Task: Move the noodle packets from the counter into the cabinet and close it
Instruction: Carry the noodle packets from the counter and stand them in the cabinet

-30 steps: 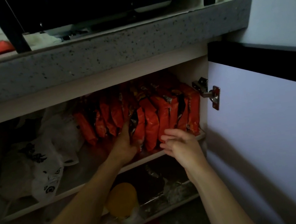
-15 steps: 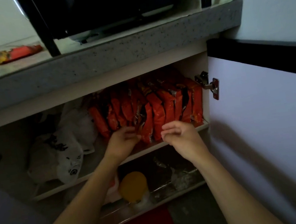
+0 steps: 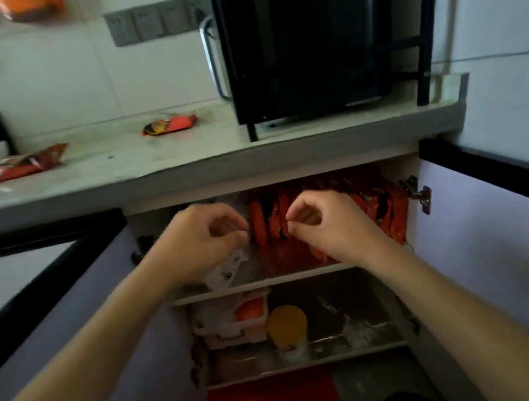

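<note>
Your hands have pulled back from the shelved packets; left hand (image 3: 207, 240) and right hand (image 3: 326, 225) loosely curled, empty.
Table packet (image 3: 169, 125): light, crinkly, brittle inside; pinch an end seam.

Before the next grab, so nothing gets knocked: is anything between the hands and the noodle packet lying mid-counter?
Nothing visible. The noodle packet lies on bare counter, left of the black oven; both hands hang empty below the counter edge.

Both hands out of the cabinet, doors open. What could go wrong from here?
1. Packets remain on the counter: the noodle packet and the large red wrapper; closing now likely leaves the task unfinished.
2. The upright packet row reaches the shelf front near the right door; the door might catch it.
</note>
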A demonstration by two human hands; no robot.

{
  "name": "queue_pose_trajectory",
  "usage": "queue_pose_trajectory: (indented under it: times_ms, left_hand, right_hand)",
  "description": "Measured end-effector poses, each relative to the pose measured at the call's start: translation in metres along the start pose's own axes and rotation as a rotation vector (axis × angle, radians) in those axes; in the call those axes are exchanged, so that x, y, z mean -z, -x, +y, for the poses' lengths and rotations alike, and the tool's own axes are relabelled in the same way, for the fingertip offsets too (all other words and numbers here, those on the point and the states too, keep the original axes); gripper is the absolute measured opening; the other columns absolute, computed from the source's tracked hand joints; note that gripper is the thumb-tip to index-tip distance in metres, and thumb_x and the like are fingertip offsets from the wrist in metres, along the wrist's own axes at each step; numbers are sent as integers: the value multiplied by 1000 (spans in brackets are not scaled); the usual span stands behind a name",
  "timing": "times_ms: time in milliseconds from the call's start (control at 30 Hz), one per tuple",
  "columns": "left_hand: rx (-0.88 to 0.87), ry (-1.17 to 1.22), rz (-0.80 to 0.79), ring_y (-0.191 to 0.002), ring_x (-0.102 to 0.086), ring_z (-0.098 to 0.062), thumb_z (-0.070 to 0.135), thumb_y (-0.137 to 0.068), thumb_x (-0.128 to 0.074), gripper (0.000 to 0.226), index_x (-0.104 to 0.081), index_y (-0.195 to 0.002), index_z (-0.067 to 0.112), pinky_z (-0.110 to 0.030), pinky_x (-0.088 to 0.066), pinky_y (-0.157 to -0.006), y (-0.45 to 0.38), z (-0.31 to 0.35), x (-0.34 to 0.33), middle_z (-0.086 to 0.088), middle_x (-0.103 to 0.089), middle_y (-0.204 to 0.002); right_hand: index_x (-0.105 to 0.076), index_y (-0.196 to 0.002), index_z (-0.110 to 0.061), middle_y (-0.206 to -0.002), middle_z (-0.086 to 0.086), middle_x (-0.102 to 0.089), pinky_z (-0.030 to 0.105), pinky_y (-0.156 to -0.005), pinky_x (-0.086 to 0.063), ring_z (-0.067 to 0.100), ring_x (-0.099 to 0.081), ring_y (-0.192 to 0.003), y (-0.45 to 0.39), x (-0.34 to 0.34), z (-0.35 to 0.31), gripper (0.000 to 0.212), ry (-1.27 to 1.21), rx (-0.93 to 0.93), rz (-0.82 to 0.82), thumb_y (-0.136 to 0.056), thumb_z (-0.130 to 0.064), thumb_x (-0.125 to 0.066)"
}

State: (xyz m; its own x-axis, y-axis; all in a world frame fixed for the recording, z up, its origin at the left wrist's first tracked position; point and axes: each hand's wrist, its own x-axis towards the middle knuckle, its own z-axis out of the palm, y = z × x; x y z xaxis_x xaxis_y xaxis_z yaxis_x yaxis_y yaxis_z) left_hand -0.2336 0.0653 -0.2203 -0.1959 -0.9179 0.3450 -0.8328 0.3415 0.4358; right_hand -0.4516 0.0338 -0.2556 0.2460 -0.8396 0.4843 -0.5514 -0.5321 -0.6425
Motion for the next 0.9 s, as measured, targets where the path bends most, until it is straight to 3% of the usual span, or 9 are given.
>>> queue_pose_trajectory:
  times_ms: [200,267,433,600,733,833,900]
  left_hand:
    - [-24,-105,14,-69,-64,2,25,-84,-71,8,-70,-86,33,-22,-52,-70,11,-16,102,12,-71,-75]
    - [-9,-105,64,-70,-66,-1,25,-84,-71,8,-70,-84,33,-29,-54,-73,8,-33,131,12,-72,-73]
    - [43,-97,185,-66,-65,-2,19,-84,-70,7,-72,-86,25,-22,-49,-66,-3,-80,169,12,-71,-67]
    - [216,-87,302,-69,-68,-11,16,-85,-67,12,-68,-79,27,-28,-54,-67,-53,-159,199,8,-72,-72]
    - [294,-299,381,-63,-55,-5,18,-86,-65,8,-72,-84,23,-22,-40,-57,-112,-222,209,6,-67,-78]
    - [389,-488,321,-65,-58,-13,22,-90,-57,13,-70,-87,24,-27,-46,-62,-154,-272,217,2,-65,-78]
    - [439,-567,332,-61,-58,-13,23,-91,-56,16,-64,-77,23,-26,-43,-53,-184,-301,223,4,-61,-70]
  right_hand:
    - [-69,-90,-20,-83,-8,-68,21,-71,-52,5,-64,-79,-41,11,-75,4,99,125,-31,-86,-21,-69]
    - [-70,-89,-18,-82,-7,-68,17,-69,-49,4,-63,-77,-62,8,-96,4,113,147,-27,-85,-20,-70]
    - [-67,-83,-24,-77,-12,-66,20,-66,-48,1,-62,-74,-109,-13,-125,5,113,168,-41,-83,-23,-72]
    - [-68,-84,-22,-79,-10,-66,17,-62,-45,5,-62,-74,-190,-52,-142,2,106,182,-95,-84,-20,-69]
    - [-68,-80,-21,-76,-9,-65,18,-57,-41,6,-61,-71,-265,-83,-137,5,103,194,-122,-83,-17,-68]
    - [-72,-81,-16,-78,-5,-69,21,-57,-44,12,-63,-73,-322,-109,-128,6,136,192,-136,-81,-15,-66]
    - [-72,-80,-16,-77,-6,-68,22,-60,-43,14,-64,-76,-362,-128,-118,7,160,200,-131,-79,-16,-65]
